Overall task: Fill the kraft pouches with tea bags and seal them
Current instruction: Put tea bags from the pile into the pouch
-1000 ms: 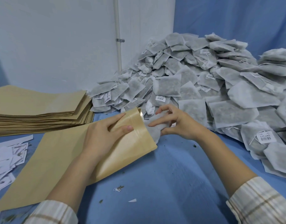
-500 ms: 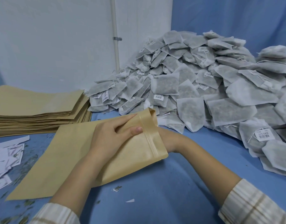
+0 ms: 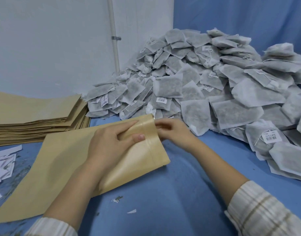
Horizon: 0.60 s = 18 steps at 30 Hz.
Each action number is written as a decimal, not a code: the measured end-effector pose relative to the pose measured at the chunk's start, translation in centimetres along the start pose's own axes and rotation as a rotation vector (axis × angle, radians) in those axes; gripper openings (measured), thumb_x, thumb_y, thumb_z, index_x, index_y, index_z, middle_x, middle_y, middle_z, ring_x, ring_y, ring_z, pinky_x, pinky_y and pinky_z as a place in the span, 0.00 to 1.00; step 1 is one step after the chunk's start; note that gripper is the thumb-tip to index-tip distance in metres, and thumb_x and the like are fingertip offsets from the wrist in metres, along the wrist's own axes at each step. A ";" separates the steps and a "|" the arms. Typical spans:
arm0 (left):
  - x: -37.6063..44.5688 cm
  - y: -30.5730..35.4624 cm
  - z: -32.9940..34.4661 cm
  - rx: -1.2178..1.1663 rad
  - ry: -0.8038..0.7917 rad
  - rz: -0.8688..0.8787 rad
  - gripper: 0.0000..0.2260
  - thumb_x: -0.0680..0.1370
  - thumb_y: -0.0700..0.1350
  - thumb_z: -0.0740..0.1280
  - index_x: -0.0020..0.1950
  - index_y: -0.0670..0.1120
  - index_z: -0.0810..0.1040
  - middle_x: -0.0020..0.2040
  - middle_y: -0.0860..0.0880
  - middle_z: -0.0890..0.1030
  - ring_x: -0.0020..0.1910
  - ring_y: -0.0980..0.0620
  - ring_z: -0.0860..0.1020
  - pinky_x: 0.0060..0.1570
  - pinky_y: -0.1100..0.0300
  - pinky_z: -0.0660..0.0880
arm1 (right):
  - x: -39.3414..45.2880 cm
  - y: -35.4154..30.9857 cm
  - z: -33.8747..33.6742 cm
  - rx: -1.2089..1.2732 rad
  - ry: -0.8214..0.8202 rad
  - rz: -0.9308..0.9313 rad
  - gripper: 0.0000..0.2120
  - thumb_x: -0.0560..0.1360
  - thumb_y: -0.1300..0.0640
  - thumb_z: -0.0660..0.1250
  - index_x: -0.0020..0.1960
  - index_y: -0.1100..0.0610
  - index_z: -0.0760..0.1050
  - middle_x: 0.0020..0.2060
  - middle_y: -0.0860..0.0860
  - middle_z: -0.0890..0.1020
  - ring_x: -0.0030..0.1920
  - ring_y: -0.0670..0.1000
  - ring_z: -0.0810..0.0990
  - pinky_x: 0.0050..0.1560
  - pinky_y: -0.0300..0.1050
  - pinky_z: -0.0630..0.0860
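A: What is seen at the far left?

B: Paper scraps (image 3: 3, 166) are scattered on the blue cloth (image 3: 171, 193), and behind them a stack of flat pouches (image 3: 35, 114) is piled, untouched.

A: And the pouch that is being filled?

B: One kraft pouch (image 3: 61, 167) is laid flat on the cloth, just in front of the stack, with its open mouth turned to the right, toward the tea bags. Its zip strip is seen near that mouth.

A: How is it held?

B: It is gripped by the left hand (image 3: 112, 147). The fingers are laid across the top face and the thumb is pressed near the zip strip, so the upper wall is pinched.

A: What is done by the right hand?

B: The right hand (image 3: 173, 133) is placed at the mouth of the pouch, touching its edge. The fingers are curled, but this part is blurred, so it cannot be told if something is grasped there.

A: What is found further right?

B: A big heap of tea bags (image 3: 214, 86) is piled against the white wall (image 3: 52, 40) and the blue backdrop. Small labels are attached to some bags. A striped sleeve (image 3: 265, 212) is seen at the bottom right.
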State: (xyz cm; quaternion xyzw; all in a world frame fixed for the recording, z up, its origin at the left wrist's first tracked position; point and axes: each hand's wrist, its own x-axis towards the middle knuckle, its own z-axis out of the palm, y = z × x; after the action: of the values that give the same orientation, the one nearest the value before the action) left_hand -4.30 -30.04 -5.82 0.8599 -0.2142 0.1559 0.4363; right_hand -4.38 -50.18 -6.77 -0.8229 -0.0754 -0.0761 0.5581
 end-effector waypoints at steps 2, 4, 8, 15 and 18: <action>0.2 -0.3 -0.2 0.012 0.033 -0.027 0.23 0.57 0.73 0.63 0.50 0.73 0.74 0.56 0.66 0.79 0.57 0.61 0.74 0.51 0.63 0.68 | 0.3 1.9 -2.7 -0.189 0.363 0.003 0.08 0.73 0.61 0.69 0.51 0.53 0.80 0.44 0.50 0.83 0.41 0.41 0.78 0.44 0.40 0.73; 0.2 -0.6 -0.3 0.026 0.040 -0.035 0.23 0.57 0.73 0.63 0.50 0.73 0.74 0.57 0.66 0.79 0.56 0.61 0.74 0.50 0.63 0.67 | 0.0 4.0 -4.8 -0.691 0.582 0.155 0.14 0.73 0.57 0.68 0.58 0.51 0.77 0.56 0.52 0.77 0.57 0.48 0.72 0.55 0.44 0.70; 0.2 -0.6 -0.2 0.022 0.027 -0.037 0.23 0.56 0.73 0.63 0.50 0.74 0.73 0.57 0.66 0.78 0.59 0.62 0.74 0.51 0.63 0.67 | -0.1 6.2 -6.1 -0.877 0.551 0.354 0.23 0.75 0.49 0.65 0.69 0.50 0.66 0.65 0.63 0.65 0.65 0.63 0.63 0.64 0.54 0.64; 0.3 -0.8 -0.2 0.026 0.011 -0.042 0.24 0.56 0.74 0.63 0.51 0.73 0.74 0.58 0.65 0.78 0.59 0.62 0.74 0.53 0.63 0.68 | 0.0 4.9 -5.2 -0.614 0.729 0.021 0.12 0.74 0.60 0.66 0.56 0.61 0.79 0.50 0.59 0.82 0.53 0.58 0.77 0.54 0.47 0.70; 0.2 -0.8 -0.2 0.029 0.015 -0.040 0.24 0.56 0.74 0.63 0.51 0.73 0.74 0.58 0.66 0.78 0.59 0.62 0.74 0.52 0.63 0.68 | -0.1 3.7 -4.5 -0.227 0.595 -0.021 0.09 0.74 0.61 0.63 0.48 0.52 0.81 0.44 0.52 0.83 0.46 0.49 0.78 0.45 0.41 0.71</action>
State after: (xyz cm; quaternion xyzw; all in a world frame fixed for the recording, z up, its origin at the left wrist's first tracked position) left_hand -3.70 -29.48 -6.18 0.8691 -0.1912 0.1567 0.4283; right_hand -3.89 -55.66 -8.48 -0.8206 0.0915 -0.3271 0.4596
